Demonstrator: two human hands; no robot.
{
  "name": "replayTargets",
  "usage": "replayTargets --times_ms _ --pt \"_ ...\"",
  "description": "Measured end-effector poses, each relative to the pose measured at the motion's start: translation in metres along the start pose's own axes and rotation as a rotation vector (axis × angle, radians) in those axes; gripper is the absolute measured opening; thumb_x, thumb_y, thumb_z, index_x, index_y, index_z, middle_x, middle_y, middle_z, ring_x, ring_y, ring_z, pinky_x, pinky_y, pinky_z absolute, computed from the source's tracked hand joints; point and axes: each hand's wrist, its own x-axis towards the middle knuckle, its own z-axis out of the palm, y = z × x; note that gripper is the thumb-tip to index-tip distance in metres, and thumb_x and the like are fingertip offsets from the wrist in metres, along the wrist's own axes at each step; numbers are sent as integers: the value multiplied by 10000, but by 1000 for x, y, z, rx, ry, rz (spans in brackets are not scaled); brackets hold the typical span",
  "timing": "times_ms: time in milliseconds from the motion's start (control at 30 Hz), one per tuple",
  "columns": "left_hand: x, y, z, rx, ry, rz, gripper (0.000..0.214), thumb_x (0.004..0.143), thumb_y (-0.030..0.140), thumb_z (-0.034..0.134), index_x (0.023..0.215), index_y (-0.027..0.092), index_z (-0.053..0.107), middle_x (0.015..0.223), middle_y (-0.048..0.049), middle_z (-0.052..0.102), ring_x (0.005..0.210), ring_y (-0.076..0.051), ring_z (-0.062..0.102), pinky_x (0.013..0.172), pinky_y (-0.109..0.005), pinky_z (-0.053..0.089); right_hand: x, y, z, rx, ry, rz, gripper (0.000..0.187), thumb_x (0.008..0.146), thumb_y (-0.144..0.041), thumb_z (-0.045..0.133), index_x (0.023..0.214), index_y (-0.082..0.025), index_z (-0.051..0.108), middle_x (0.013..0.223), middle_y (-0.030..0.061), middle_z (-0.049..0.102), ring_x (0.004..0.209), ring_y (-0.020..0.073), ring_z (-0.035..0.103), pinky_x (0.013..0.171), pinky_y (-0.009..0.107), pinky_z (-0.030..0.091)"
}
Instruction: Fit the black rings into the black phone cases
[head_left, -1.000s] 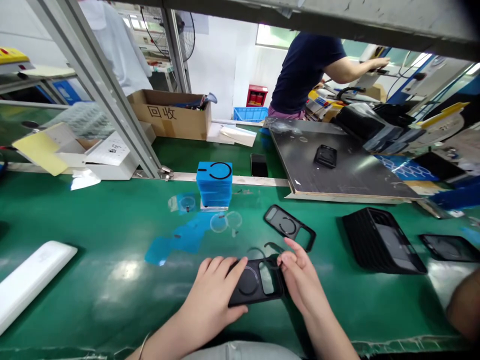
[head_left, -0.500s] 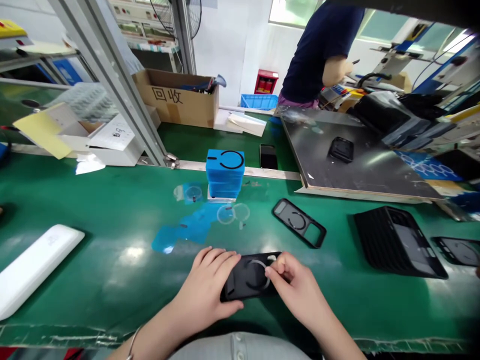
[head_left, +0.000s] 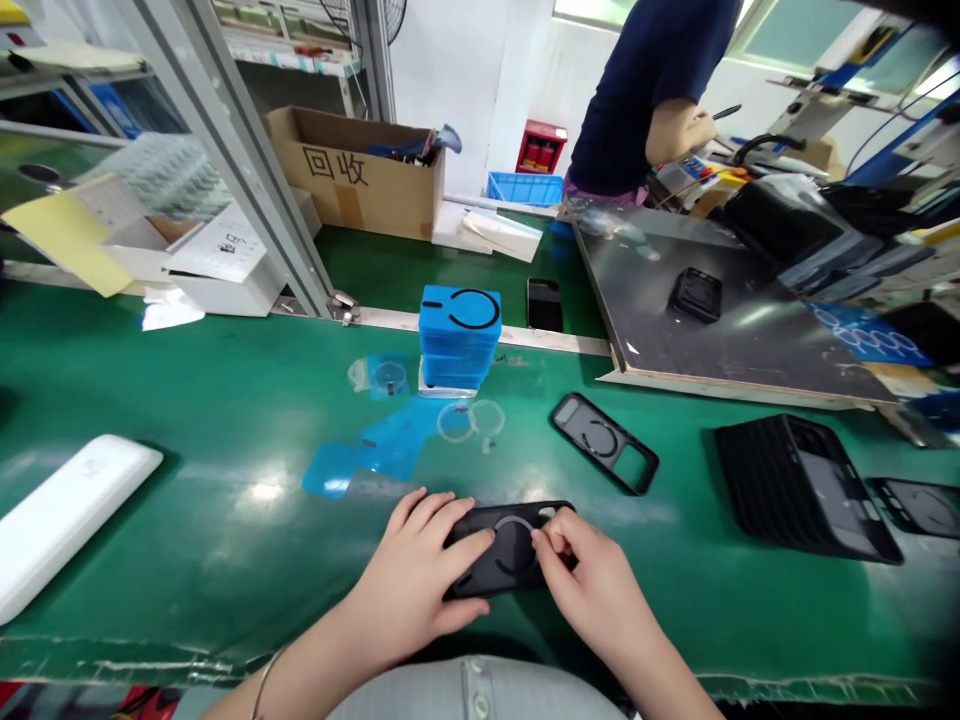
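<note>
one black phone case [head_left: 495,575] in play: left hand [head_left: 409,590] spread flat on it, right hand [head_left: 592,580] pinching its clear ring [head_left: 504,521], one more case [head_left: 604,443] at 2 o'clock.

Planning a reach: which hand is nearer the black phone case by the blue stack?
Right: the right hand is just below the black phone case; the left hand is farther, down-left of it.
</note>
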Motion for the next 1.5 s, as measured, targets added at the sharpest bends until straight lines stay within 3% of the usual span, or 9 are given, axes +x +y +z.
replayTargets --times_ms 267,467,667,767,933,1233,1333,1433,1500 --pt "2 1 1 96 39 50 585 823 582 675 1344 337 570 1339 -121 587 1231 -362 526 1049 -620 332 6 -5 -3 -258 -6 -275 216 966 -122 366 794 -215 457 684 19 535 651 194 526 586 294 396" --pt "3 1 1 89 50 51 592 809 585 681 1337 345 567 1335 -97 590 1216 -349 531 1051 -602 324 1 11 -17 -273 10 -469 182 978 -206 525 1101 -171 653 931 76 662 869 248 542 789 404 433" --pt "4 2 0 65 41 47 589 801 564 689 1325 319 575 1318 -105 592 1199 -352 532 1041 -610 322 -7 21 -19 -286 27 -519 232 970 -186 538 1143 -140 686 949 91 680 901 246 519 808 415 438" --pt "4 1 -2 67 45 49 588 795 556 699 1323 324 581 1310 -104 594 1190 -349 538 1039 -605 333 -6 18 -20 -243 45 -568 222 968 -208 538 1115 -172 701 958 90 678 900 244 527 803 427 436" --pt "5 -2 -2 50 41 77 576 795 566 701 1318 351 590 1329 -97 597 1181 -343 552 1034 -612 351 -7 16 -18 -214 -1 -674 204 955 -297 567 1098 -324 710 1168 42 681 1157 302 506 998 559 362" --pt "0 -4 4 86 138 122 484 808 562 699 1224 318 651 1407 -122 564 1250 -343 528 1067 -577 341 -8 25 -14 -190 -30 -659 246 936 -252 569 1138 -322 693 1233 44 663 1242 304 494 1029 567 401" --pt "-3 -3 8 151 219 224 401 832 532 686 1188 347 666 1373 -67 606 1263 -313 525 1126 -537 261 3 43 -30 -145 120 -622 274 943 -212 539 1178 -283 660 1222 69 660 1252 286 503 1016 509 437" --pt "-4 -2 13 211 265 271 325 859 453 671 1165 344 677 1232 -6 692 1199 -277 573 1128 -480 267 23 73 -49 -220 344 -398 247 955 -251 532 1170 -258 655 1207 99 660 1201 294 552 1011 513 445" --pt "-4 -1 16 218 283 259 276 865 395 664 1127 315 693 1191 -1 711 1204 -271 578 1082 -434 338 37 95 -56 -345 407 -238 286 951 -352 536 1190 -244 651 1274 130 631 1237 347 531 1020 563 426"
